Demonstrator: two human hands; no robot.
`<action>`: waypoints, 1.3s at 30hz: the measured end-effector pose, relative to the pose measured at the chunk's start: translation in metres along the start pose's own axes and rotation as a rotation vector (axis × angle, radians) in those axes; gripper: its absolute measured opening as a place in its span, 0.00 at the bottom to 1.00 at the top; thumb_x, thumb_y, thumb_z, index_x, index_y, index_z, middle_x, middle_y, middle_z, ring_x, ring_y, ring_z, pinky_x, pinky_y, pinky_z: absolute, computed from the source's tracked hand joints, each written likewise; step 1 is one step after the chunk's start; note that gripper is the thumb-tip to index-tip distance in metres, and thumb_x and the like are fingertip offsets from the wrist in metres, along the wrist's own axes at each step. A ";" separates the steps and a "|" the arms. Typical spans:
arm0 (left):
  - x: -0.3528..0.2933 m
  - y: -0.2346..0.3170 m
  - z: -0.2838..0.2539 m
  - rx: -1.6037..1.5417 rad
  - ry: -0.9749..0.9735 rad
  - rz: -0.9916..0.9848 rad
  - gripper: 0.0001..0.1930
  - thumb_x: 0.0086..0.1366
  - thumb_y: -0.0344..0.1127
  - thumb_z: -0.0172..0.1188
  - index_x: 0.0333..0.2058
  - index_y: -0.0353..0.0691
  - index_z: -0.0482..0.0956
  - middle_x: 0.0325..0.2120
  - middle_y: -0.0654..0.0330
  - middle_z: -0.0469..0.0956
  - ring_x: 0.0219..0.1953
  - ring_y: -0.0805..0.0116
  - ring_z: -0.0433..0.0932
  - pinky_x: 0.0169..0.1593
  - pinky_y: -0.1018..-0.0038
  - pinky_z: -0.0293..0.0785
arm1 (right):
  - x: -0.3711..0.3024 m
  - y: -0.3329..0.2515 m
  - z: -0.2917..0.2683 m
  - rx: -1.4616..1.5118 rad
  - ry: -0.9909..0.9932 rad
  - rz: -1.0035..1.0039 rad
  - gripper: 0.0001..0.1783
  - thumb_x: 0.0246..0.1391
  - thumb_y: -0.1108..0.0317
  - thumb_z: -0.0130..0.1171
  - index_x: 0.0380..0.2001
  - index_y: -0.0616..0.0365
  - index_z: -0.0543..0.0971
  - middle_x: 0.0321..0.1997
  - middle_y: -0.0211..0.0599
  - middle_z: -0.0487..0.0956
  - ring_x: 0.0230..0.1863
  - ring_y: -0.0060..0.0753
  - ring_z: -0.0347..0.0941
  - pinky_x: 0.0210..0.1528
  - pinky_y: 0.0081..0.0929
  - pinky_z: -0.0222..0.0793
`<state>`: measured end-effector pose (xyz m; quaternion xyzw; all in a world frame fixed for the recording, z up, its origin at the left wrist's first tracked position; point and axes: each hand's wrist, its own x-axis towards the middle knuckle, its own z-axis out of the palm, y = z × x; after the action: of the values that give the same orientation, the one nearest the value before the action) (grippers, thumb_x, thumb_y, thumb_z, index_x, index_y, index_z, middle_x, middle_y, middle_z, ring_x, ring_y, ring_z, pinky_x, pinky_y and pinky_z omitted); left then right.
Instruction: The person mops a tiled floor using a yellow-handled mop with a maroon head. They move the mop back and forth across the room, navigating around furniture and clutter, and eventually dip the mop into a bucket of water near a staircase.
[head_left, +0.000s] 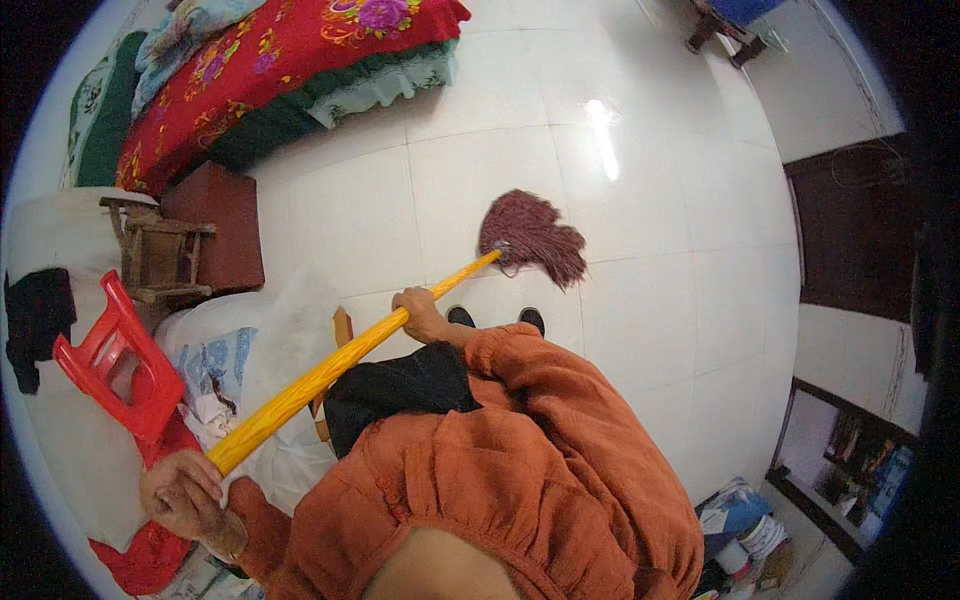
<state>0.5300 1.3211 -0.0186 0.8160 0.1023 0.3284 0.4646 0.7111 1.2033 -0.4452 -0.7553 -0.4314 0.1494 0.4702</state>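
Yellow mop handle [330,368] held in two hands, its dark red mop head [535,238] down on the white tile floor [660,250].

The right hand [420,312] is closed around the stick partway down, near the person's black shoes [495,318], so it can steer the stringy end. The left hand [182,492] is wrapped tight around the top end, low by the person's side, which keeps the stick slanted so the strings lie flat on the floor. A red plastic stool [115,365] lies tipped on the left, near a small wooden chair [158,255]. A bed with a red flowery blanket [280,60] sits behind.
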 end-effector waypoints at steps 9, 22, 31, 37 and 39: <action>-0.023 0.009 -0.012 0.222 0.041 0.007 0.12 0.64 0.31 0.42 0.37 0.31 0.73 0.08 0.57 0.67 0.09 0.72 0.65 0.24 0.69 0.70 | 0.119 -0.010 0.054 0.037 -0.614 -0.335 0.11 0.38 0.65 0.59 0.28 0.53 0.74 0.30 0.43 0.75 0.36 0.49 0.71 0.38 0.43 0.65; 0.100 0.001 0.188 0.467 0.163 -0.293 0.14 0.62 0.30 0.41 0.26 0.28 0.74 0.16 0.55 0.71 0.16 0.70 0.69 0.46 0.54 0.71 | 0.248 0.124 -0.072 -0.001 -0.790 -0.463 0.11 0.37 0.67 0.59 0.28 0.55 0.73 0.29 0.39 0.75 0.35 0.46 0.72 0.39 0.38 0.66; 0.188 -0.032 0.326 0.401 -0.024 -0.260 0.15 0.65 0.33 0.43 0.32 0.27 0.75 0.23 0.51 0.77 0.19 0.72 0.73 0.39 0.66 0.71 | 0.300 0.255 -0.225 -0.107 -0.490 -0.286 0.08 0.40 0.73 0.54 0.29 0.52 0.76 0.28 0.39 0.75 0.36 0.46 0.72 0.40 0.39 0.67; 0.245 -0.054 0.387 0.339 -0.025 -0.135 0.12 0.64 0.29 0.44 0.34 0.27 0.75 0.22 0.54 0.78 0.18 0.78 0.72 0.22 0.85 0.67 | 0.293 0.318 -0.318 -0.133 -0.200 -0.166 0.06 0.38 0.75 0.52 0.23 0.53 0.75 0.27 0.41 0.75 0.35 0.48 0.71 0.37 0.39 0.66; 0.261 -0.057 0.399 0.320 -0.071 -0.169 0.12 0.64 0.29 0.44 0.34 0.27 0.76 0.21 0.54 0.78 0.18 0.79 0.72 0.21 0.85 0.67 | 0.279 0.322 -0.351 -0.086 -0.100 -0.102 0.06 0.36 0.77 0.52 0.22 0.55 0.75 0.26 0.42 0.75 0.33 0.49 0.70 0.36 0.39 0.65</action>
<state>0.9885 1.1997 -0.0915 0.8790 0.2052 0.2388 0.3581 1.2597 1.1603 -0.4850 -0.7433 -0.4985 0.1441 0.4221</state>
